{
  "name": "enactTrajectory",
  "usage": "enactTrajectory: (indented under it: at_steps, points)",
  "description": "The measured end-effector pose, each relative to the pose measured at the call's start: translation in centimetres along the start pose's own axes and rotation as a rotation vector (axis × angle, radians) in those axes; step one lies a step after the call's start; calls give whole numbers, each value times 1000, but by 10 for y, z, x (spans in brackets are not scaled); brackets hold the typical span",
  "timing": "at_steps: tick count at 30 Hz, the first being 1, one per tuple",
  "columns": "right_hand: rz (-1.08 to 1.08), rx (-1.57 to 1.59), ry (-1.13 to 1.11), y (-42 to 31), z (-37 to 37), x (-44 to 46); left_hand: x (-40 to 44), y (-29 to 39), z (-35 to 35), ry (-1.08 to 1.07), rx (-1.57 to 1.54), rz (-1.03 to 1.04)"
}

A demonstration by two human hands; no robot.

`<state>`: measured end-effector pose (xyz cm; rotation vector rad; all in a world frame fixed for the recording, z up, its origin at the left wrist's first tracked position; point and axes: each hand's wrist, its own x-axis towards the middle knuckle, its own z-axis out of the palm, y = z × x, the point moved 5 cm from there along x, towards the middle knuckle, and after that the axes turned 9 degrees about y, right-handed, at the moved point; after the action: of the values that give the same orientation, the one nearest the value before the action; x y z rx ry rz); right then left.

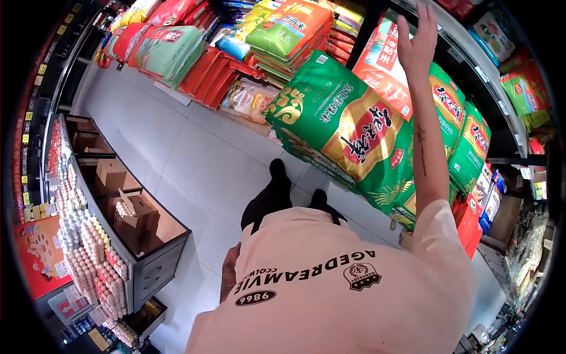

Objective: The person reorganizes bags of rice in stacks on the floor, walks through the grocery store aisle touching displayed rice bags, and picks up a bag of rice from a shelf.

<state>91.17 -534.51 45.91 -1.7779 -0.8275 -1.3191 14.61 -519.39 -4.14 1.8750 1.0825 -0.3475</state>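
Note:
My right arm stretches up over stacked rice bags, and my right hand (417, 44) is open with fingers extended, holding nothing. It is nearest a red-and-white rice bag (377, 74) and a dark shelf edge; whether it touches either I cannot tell. Below lies a large green rice bag (330, 118) with a gold and red label, on top of a pile. More green rice bags (466, 150) lean to the right of my forearm. Low beside my hip, my left hand (230, 271) shows only in part; its fingers are mostly hidden by my pale shirt (306, 318).
Other rice bags (289, 29) are piled along the far side. On the left, a grey display counter (156, 277) carries several stacked eggs (88, 259) and open cardboard boxes (135, 218). Tiled floor (200, 147) runs between. Shelves (489, 76) stand at the right.

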Motion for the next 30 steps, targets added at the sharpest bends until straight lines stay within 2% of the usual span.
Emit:
enactTrajectory:
  at_steps: [1, 2, 3, 5, 6, 7, 8, 9, 12, 14, 16, 18, 20, 22, 25, 30]
  points:
    - [-13, 31, 38, -13, 9, -2, -2, -13, -4, -43, -221, -400]
    - [-29, 67, 71, -24, 19, -6, -2, -10, -12, 9, -170, -366]
    - [89, 115, -23, -23, 34, -27, 0, -13, -20, 64, -121, -331]
    - [77, -122, -106, -25, 75, -118, 2, 4, -50, 229, -94, -264]
    - [230, -214, -368, -20, 97, -189, 1, 13, -68, 294, -358, -619]
    - [154, -378, -615, -23, 109, -278, 13, 16, -85, 332, -376, -597]
    - [231, -551, -967, -31, 108, -340, 22, 12, -102, 364, -385, -576]
    - [252, -628, -894, -30, 118, -352, 32, 6, -118, 370, -360, -560]
    - [265, -639, -944, -29, 130, -351, 88, -25, -173, 393, -309, -491]
    - [259, -580, -941, -24, 131, -355, 118, -23, -213, 270, -223, -515]
    - [280, -539, -850, -23, 138, -366, 168, -58, -253, 348, -52, -317]
    - [401, -683, -853, -56, 138, -357, 184, -20, -307, 404, -112, -300]
    - [446, -775, -762, -93, 144, -372, 202, 6, -352, 471, -139, -243]
    - [416, -747, -687, -137, 159, -378, 233, -12, -372, 510, -253, -231]
    - [391, -825, -809, -179, 187, -375, 256, -18, -383, 578, -322, -191]
    - [302, -915, -997, -167, 248, -382, 258, -62, -345, 429, -275, -313]
